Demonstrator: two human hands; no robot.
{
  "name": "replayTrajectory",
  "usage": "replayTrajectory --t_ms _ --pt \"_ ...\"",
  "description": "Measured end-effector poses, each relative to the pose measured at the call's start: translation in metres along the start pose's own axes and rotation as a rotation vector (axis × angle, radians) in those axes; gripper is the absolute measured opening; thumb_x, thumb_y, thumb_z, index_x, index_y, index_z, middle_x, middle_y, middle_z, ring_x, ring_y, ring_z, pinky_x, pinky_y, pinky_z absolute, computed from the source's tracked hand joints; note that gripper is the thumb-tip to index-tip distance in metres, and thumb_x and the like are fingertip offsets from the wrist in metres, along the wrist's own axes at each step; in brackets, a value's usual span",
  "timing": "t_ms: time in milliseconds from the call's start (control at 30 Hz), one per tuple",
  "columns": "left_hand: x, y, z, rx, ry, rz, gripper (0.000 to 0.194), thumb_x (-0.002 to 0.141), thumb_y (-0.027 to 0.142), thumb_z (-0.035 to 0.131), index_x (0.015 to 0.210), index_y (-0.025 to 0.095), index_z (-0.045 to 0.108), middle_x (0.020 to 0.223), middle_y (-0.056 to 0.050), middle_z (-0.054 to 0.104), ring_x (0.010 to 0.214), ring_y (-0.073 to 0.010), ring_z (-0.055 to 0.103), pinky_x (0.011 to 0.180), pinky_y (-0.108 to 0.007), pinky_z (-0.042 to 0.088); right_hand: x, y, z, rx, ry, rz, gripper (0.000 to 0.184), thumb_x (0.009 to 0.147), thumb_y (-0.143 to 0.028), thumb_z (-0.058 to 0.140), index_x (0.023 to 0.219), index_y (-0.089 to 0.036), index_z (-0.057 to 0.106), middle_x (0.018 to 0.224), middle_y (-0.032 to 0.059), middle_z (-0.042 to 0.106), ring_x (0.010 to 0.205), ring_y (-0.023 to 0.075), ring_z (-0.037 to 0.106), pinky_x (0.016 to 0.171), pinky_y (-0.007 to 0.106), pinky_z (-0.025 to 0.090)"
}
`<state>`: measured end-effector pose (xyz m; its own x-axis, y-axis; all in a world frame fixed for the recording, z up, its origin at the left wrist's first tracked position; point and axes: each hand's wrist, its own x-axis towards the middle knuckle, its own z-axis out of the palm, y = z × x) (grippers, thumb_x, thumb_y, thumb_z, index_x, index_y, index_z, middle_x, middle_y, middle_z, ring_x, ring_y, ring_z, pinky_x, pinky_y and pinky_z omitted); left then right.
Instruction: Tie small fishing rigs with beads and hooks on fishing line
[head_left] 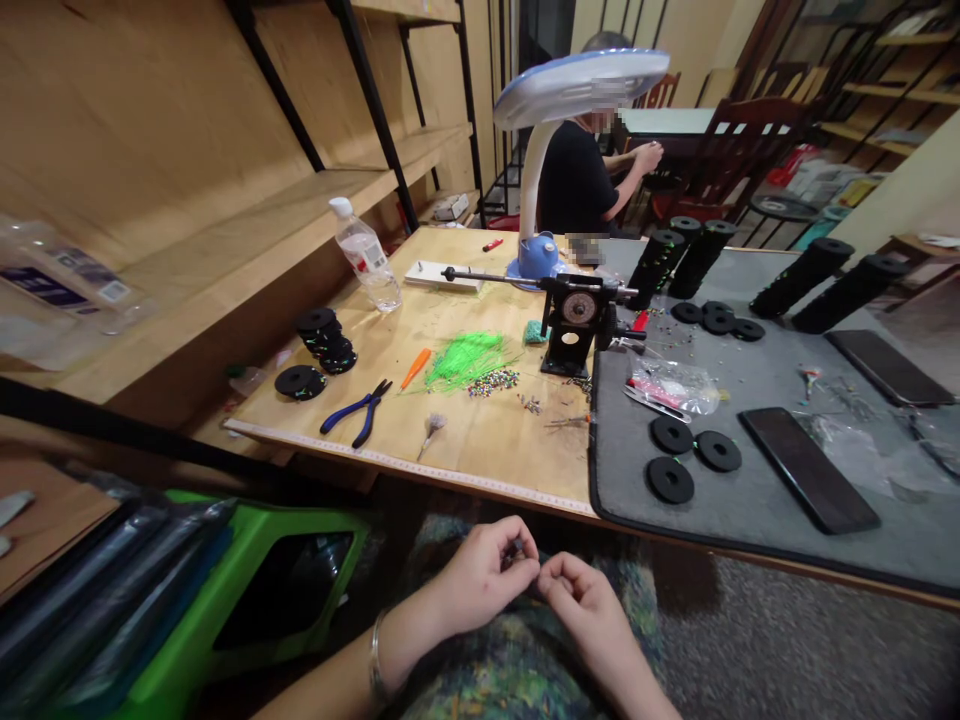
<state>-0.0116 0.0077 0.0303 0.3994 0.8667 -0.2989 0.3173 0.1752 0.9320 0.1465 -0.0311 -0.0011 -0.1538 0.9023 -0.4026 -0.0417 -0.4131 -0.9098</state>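
Over my lap, just in front of the table edge, my left hand [491, 570] has its fingers curled and the thumb pressed against them. Close beside it, almost fingertip to fingertip, my right hand [585, 600] is closed in a pinch. Whatever lies between the fingers is too small and hidden to name. Beyond them on the wooden table [495, 450] are blue-handled pliers [356, 412], an orange-handled tool [415, 369], a bundle of bright green strands [466, 360] and a heap of multicoloured beads [493, 383]. A small pale tuft on a thin stem [431, 432] lies nearest the front edge.
A black hand-crank winder [574, 325] stands mid-table before a desk lamp [537, 258]. Black foam discs [670, 480] and a phone [808, 468] lie on the grey mat [712, 520]. A water bottle [365, 255] stands left. A person [574, 175] sits behind.
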Motion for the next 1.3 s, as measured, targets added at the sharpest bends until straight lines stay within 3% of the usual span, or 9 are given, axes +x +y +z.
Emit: replayTrajectory --t_ms 333,533,733,867,933,1000,1100,1200,1300 --pt "-0.003 0.006 -0.007 0.184 0.094 0.125 0.008 0.082 0.018 0.051 0.077 0.017 0.056 0.059 0.004 0.049 0.052 -0.0098 0.042 0.049 -0.021 0.03 -0.005 0.0 -0.002 -0.052 0.026 -0.078 0.016 0.068 -0.025 0.056 0.058 -0.021 0.045 0.054 -0.0068 0.035 0.052 0.0102 0.028 0.049 0.023 0.023" --pt "0.002 0.017 -0.035 0.377 0.259 0.265 0.014 0.09 0.022 0.048 0.08 0.018 0.057 0.064 0.002 0.053 0.057 -0.012 0.049 0.056 -0.022 0.038 -0.009 0.012 -0.007 0.236 0.074 0.005 0.023 0.076 -0.035 0.061 0.064 -0.021 0.048 0.043 -0.012 0.03 0.04 0.0063 0.018 0.04 0.02 0.013" --pt "0.037 0.022 -0.064 0.719 0.399 0.484 0.015 0.088 0.02 0.052 0.1 0.016 0.06 0.097 -0.01 0.066 0.09 -0.0227 0.061 0.081 -0.035 0.049 -0.012 0.005 -0.005 0.452 0.041 0.028 0.032 0.075 -0.044 0.07 0.07 -0.02 0.051 0.041 -0.012 0.038 0.037 0.0038 0.018 0.037 0.016 0.013" --pt "0.048 0.028 -0.067 0.861 0.394 0.599 0.03 0.084 0.016 0.057 0.114 0.017 0.059 0.124 -0.012 0.061 0.12 -0.0293 0.049 0.101 -0.046 0.041 -0.012 0.001 -0.004 0.505 0.032 0.045 0.035 0.074 -0.047 0.073 0.071 -0.019 0.053 0.042 -0.0103 0.044 0.035 0.0031 0.024 0.035 0.014 0.016" --pt "0.044 0.033 -0.063 0.845 0.403 0.611 0.026 0.086 0.016 0.055 0.111 0.018 0.062 0.124 -0.011 0.063 0.121 -0.0299 0.047 0.101 -0.046 0.041 -0.013 -0.001 -0.004 0.516 0.049 0.065 0.035 0.072 -0.045 0.076 0.072 -0.019 0.053 0.044 -0.0094 0.047 0.036 0.0032 0.028 0.036 0.013 0.019" --pt "0.033 0.036 -0.055 0.743 0.384 0.558 0.02 0.088 0.017 0.053 0.104 0.017 0.065 0.11 -0.01 0.068 0.108 -0.0276 0.055 0.092 -0.043 0.045 -0.013 -0.002 -0.004 0.513 0.066 0.067 0.035 0.071 -0.045 0.077 0.072 -0.019 0.054 0.046 -0.0088 0.049 0.038 0.0035 0.032 0.037 0.013 0.022" --pt "0.017 0.035 -0.037 0.459 0.211 0.378 0.015 0.084 0.023 0.06 0.096 0.018 0.068 0.088 -0.006 0.069 0.08 -0.0195 0.06 0.074 -0.032 0.049 -0.013 -0.004 -0.004 0.484 0.07 0.036 0.036 0.071 -0.046 0.077 0.072 -0.018 0.054 0.046 -0.0088 0.048 0.038 0.0038 0.033 0.037 0.013 0.023" --pt "0.008 0.03 -0.019 0.198 -0.019 0.289 0.022 0.076 0.023 0.07 0.098 0.019 0.069 0.098 -0.006 0.068 0.082 -0.0176 0.06 0.069 -0.025 0.047 -0.012 -0.005 -0.002 0.458 0.044 0.019 0.037 0.072 -0.048 0.076 0.071 -0.018 0.055 0.045 -0.0091 0.047 0.037 0.0036 0.032 0.037 0.013 0.024" --pt "0.008 0.027 -0.01 0.08 -0.058 0.245 0.01 0.081 0.02 0.063 0.083 0.016 0.072 0.084 -0.005 0.07 0.075 -0.0159 0.061 0.065 -0.023 0.044 -0.009 -0.001 -0.002 0.43 0.012 0.011 0.038 0.071 -0.05 0.076 0.072 -0.018 0.055 0.045 -0.0091 0.048 0.037 0.0034 0.031 0.036 0.013 0.023"
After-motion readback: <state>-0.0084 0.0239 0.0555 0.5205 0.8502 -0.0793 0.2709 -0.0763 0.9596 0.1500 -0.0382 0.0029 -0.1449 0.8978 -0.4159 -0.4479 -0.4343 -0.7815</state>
